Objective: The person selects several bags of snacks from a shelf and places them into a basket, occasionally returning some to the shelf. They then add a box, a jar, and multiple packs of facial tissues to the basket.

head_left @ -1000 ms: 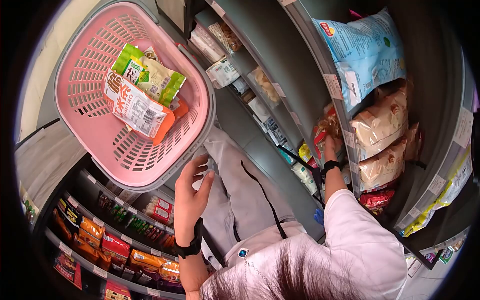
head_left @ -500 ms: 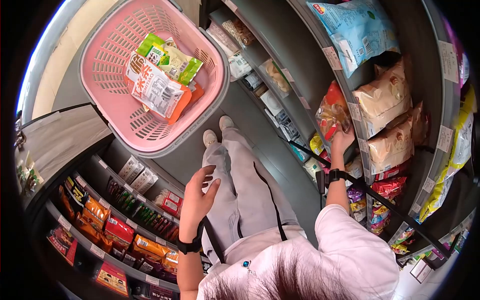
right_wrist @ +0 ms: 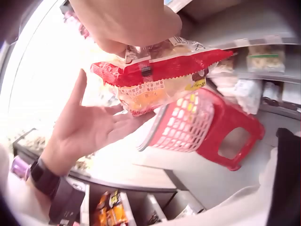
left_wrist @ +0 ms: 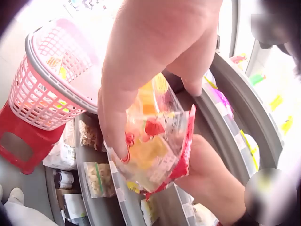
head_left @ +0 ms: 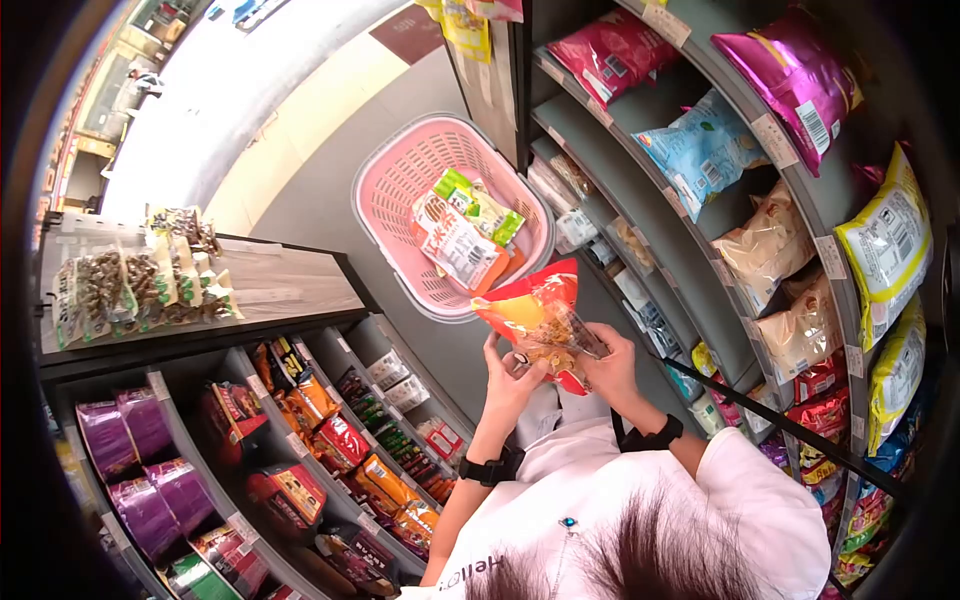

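In the head view a clear snack bag with red and yellow printing is held before the chest. My right hand grips its right side, and my left hand is at its lower left. The right wrist view shows the left hand with palm spread, thumb apart and fingertips against the bag, while the right hand holds it from above. Left-hand fingers lie along the bag in the left wrist view. Beyond it, the pink basket contains orange-white and green packets.
Shelves of bagged snacks rise on the right. Lower left are shelves with purple, red and orange packs, beside a wooden counter carrying small bags. A red stool supports the basket.
The right hand has brought the red bag from the right shelves to the front of the body. My left hand has come up to meet it. The view has swung, and the basket appears smaller.
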`<state>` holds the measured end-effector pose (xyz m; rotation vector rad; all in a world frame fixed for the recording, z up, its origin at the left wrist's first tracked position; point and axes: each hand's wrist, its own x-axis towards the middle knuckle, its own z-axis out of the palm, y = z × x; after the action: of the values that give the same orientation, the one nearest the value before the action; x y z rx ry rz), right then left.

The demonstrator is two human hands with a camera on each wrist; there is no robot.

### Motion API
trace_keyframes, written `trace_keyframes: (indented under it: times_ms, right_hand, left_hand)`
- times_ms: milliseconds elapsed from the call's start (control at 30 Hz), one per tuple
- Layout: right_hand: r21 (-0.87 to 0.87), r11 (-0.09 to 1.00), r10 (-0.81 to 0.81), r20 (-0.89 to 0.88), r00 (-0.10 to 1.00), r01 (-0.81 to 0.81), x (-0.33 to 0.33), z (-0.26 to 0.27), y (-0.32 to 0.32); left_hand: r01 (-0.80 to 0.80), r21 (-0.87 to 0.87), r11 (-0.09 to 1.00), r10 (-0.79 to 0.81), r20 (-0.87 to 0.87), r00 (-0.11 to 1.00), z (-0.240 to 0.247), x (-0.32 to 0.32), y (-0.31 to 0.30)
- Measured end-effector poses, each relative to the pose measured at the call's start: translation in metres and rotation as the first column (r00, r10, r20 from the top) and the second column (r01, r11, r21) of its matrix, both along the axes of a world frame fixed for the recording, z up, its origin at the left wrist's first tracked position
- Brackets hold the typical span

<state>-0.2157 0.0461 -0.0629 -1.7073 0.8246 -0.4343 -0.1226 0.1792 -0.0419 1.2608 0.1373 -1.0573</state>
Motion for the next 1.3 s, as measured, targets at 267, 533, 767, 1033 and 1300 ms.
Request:
trace_keyframes:
  times_ms: [267, 533, 767, 1033, 1300]
  right_hand:
    - [-0.283, 0.874, 0.424, 0.047, 0.904, -0.396, 0.043, 0.063, 0.002]
    - [0.107, 0.784, 0.596, 0.147, 0.789, -0.612, 0.064, 0.056, -0.048]
    - [0.954, -0.083, 0.382, 0.297, 0.875, -0.287, 0.047, 0.006, -0.067]
    - [0.868, 0.256, 0.457, 0.278, 0.845, -0.424, 0.062, -0.001, -0.064]
    - [0.936, 0.183, 0.386, 0.214, 0.898, -0.302, 0.145, -0.029, -0.052]
  left_hand:
    - [-0.292, -0.056, 0.955, 0.296, 0.288, 0.911, 0.019, 0.017, 0.003]
    - [-0.346, -0.209, 0.914, 0.385, 0.189, 0.903, 0.031, 0.046, 0.002]
    - [-0.349, -0.289, 0.891, 0.277, -0.264, 0.924, 0.003, 0.032, -0.004]
    - [-0.09, -0.149, 0.985, 0.051, -0.25, 0.967, 0.007, 0.039, 0.009]
    - [-0.184, -0.202, 0.962, 0.131, -0.25, 0.959, -0.043, 0.104, 0.042]
